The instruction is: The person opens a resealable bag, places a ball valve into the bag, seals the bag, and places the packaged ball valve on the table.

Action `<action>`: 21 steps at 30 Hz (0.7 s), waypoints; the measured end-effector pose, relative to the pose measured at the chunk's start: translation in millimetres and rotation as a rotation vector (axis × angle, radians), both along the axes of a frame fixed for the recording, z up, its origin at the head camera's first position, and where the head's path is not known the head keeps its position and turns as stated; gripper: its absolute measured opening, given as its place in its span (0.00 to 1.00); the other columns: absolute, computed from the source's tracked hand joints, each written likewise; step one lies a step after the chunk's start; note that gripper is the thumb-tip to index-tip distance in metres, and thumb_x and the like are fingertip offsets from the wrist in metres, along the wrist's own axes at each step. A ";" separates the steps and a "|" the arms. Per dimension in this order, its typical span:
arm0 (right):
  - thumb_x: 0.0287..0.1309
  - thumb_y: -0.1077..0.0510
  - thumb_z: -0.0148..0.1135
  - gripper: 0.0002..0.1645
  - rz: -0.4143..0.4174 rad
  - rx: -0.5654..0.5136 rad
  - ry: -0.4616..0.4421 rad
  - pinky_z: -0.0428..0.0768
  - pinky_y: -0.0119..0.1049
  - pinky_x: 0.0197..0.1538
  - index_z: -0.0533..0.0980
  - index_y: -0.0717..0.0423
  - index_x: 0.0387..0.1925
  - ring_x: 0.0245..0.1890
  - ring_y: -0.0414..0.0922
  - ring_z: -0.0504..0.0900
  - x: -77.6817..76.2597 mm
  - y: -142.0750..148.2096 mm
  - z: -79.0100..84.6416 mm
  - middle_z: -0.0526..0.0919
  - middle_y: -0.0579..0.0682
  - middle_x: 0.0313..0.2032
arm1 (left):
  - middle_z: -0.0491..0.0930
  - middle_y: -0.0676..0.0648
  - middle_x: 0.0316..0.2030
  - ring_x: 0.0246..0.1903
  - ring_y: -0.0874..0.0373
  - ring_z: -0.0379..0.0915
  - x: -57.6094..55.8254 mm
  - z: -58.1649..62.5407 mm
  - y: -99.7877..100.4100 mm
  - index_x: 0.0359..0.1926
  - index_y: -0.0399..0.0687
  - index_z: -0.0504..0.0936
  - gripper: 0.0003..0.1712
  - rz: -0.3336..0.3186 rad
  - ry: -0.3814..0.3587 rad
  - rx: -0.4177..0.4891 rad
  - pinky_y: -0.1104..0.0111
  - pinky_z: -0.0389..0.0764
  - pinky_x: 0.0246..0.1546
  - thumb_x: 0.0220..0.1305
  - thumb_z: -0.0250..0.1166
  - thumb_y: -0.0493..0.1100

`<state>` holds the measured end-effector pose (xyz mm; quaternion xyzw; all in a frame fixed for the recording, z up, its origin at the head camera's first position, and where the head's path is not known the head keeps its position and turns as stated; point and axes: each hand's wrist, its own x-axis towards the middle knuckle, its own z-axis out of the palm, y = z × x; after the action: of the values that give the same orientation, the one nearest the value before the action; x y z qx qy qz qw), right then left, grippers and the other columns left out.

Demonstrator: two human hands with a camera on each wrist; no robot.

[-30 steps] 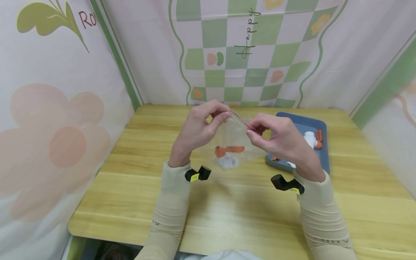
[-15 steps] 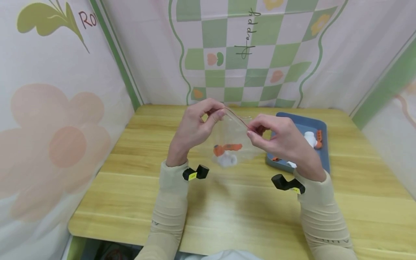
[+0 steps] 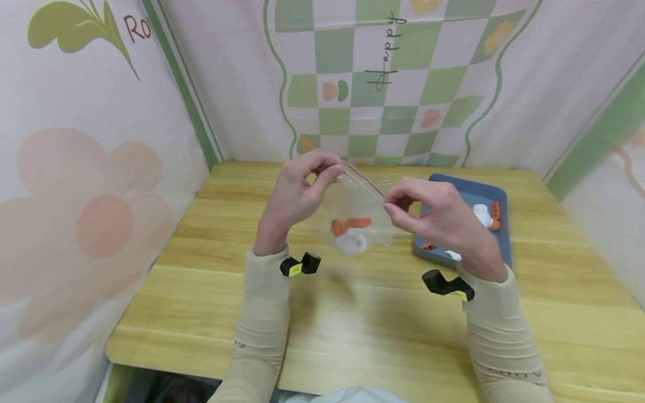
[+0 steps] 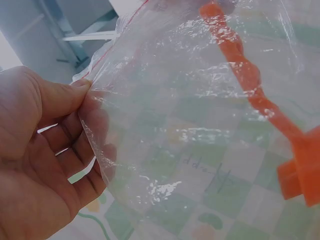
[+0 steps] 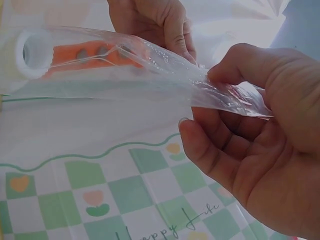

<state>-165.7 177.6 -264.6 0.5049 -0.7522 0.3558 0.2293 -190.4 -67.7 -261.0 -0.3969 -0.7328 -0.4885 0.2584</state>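
Note:
A clear zip bag (image 3: 365,201) with a red line along its top edge hangs between both hands above the table. My left hand (image 3: 297,193) pinches one top corner between thumb and forefinger. Farther along the same edge, toward the other corner, my right hand (image 3: 440,215) pinches it. Inside the bag lie an orange plastic piece (image 4: 250,85) and a white ringed part (image 5: 34,54). The orange piece shows holes along its length in the right wrist view. In the left wrist view the plastic is stretched from the left thumb.
A blue tray (image 3: 468,193) stands behind the right hand, partly covered by it. It holds white parts (image 3: 482,214) and orange pieces (image 3: 496,211). The wooden table (image 3: 201,291) meets a patterned curtain (image 3: 242,112) at its back edge.
My left hand has moved left and slightly up along the bag's top, widening the gap between the hands. More red edge shows. The bag's contents have risen slightly; my right hand is nearly still.

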 end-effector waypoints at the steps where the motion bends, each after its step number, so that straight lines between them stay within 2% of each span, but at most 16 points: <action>1: 0.53 0.65 0.59 0.02 0.002 0.001 0.002 0.72 0.22 0.32 0.77 0.60 0.30 0.26 0.33 0.73 -0.3 0.2 0.0 0.77 0.43 0.25 | 0.79 0.45 0.26 0.27 0.60 0.73 0.1 -0.1 -0.3 0.35 0.37 0.80 0.05 0.005 -0.001 0.001 0.70 0.71 0.28 0.62 0.60 0.36; 8: 0.54 0.64 0.58 0.03 0.005 0.005 0.005 0.72 0.21 0.32 0.78 0.59 0.31 0.27 0.32 0.73 -1.2 2.6 0.2 0.77 0.43 0.26 | 0.79 0.46 0.27 0.28 0.62 0.72 -0.3 -0.2 -2.1 0.36 0.37 0.80 0.05 0.021 0.012 0.014 0.70 0.72 0.31 0.62 0.60 0.35; 21: 0.54 0.63 0.58 0.03 -0.001 0.017 0.012 0.71 0.21 0.31 0.77 0.60 0.30 0.27 0.32 0.73 -1.4 6.2 1.5 0.77 0.42 0.25 | 0.78 0.43 0.27 0.27 0.60 0.72 -6.0 -2.2 -6.2 0.35 0.36 0.79 0.04 -0.007 0.053 0.065 0.71 0.74 0.32 0.62 0.60 0.34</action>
<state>-167.1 183.9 -263.1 0.5085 -0.7541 0.3461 0.2300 -196.4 -74.0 -263.2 -0.4040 -0.7080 -0.5021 0.2888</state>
